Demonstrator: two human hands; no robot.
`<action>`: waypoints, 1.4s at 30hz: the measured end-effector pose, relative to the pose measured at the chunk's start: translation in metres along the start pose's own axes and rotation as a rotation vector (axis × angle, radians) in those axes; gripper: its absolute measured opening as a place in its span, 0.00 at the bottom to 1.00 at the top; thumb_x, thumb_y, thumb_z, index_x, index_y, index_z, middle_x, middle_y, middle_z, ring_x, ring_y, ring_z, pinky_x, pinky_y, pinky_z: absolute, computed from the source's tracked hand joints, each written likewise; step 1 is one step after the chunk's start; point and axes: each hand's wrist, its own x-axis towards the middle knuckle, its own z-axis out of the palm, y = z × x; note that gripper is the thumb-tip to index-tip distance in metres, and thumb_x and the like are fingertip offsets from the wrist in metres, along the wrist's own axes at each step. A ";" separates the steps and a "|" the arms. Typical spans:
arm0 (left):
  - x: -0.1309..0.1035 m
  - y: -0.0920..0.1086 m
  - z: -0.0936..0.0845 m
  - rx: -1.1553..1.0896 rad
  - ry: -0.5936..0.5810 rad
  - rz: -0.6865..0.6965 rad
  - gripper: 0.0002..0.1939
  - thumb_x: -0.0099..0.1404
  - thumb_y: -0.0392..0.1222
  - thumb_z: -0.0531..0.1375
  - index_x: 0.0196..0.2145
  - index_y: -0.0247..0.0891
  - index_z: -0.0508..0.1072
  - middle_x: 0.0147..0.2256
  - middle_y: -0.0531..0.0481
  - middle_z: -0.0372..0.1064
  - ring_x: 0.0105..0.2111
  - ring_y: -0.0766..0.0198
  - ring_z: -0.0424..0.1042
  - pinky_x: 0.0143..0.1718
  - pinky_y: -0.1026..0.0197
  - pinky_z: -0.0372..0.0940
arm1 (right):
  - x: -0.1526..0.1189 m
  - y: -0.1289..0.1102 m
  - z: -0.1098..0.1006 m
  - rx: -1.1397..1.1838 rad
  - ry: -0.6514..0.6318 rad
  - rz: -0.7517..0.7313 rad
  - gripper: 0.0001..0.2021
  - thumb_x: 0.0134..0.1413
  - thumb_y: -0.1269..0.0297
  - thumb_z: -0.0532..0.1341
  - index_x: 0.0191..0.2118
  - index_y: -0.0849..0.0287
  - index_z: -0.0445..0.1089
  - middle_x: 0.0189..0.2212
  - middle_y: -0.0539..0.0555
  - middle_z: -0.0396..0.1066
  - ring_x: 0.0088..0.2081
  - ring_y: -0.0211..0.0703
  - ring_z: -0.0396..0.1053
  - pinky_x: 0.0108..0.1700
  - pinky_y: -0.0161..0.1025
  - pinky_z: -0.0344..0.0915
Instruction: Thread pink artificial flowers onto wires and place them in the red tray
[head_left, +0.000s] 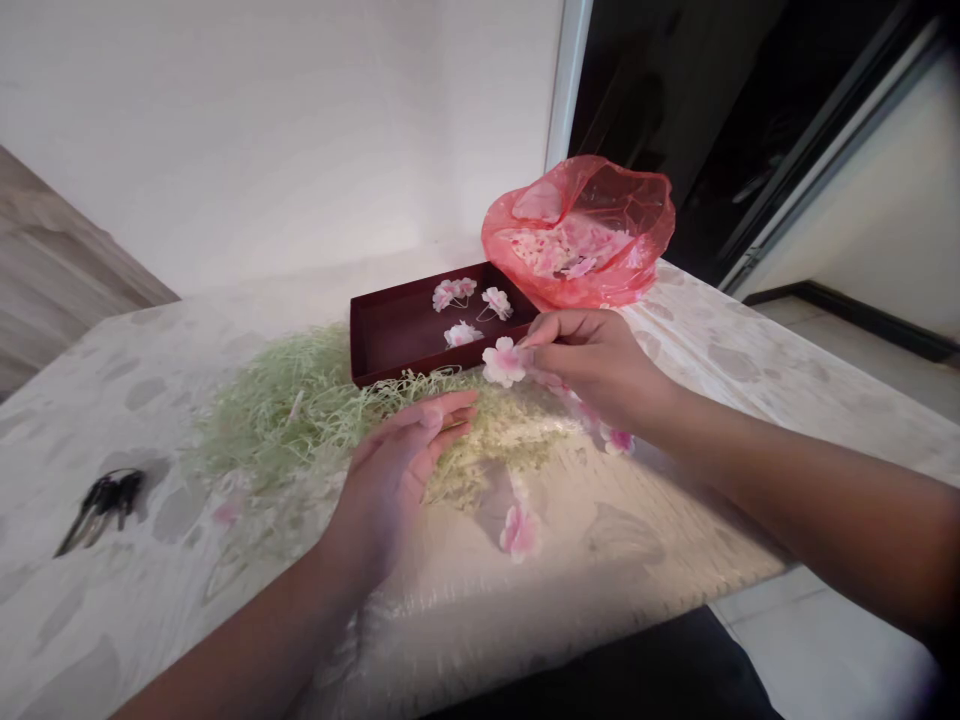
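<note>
Your right hand [589, 362] pinches a pink-and-white flower [504, 362] between thumb and fingertips, the bloom facing up at the near edge of the box [427, 372]. Your left hand [401, 458] is half open, its fingers loosely curved and close together, seemingly gripping nothing; you have it at the pile of green strands [277, 410], though whether the fingertips touch them is hard to tell. Your right forearm reaches in from the right, slanting up and across the table [142, 350], wrist nearly straight; your left forearm rises from the lower left, palm turned inward toward the right.

The flower petals look thin and ruffled, deeper pink at the centre. More pink blossoms [616, 440] show below your right hand, and a loose blossom [520, 532] lies on the table nearer you. The strands are fine, curly and tangled. The box is shallow, rectangular, dark maroon, with pale flower clusters [463, 335] inside. Behind it sits a crinkled, translucent red bag [637, 225] of pink petals [562, 245]. Dark keys [105, 505] lie at far left on the glossy, grey-patterned covering.
</note>
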 end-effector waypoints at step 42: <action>-0.002 0.000 0.002 0.237 0.072 -0.137 0.06 0.62 0.44 0.69 0.32 0.40 0.80 0.29 0.53 0.74 0.31 0.68 0.69 0.36 0.65 0.64 | -0.019 -0.003 0.019 -0.100 -0.251 0.016 0.05 0.48 0.66 0.72 0.30 0.59 0.77 0.30 0.51 0.73 0.31 0.37 0.68 0.33 0.36 0.64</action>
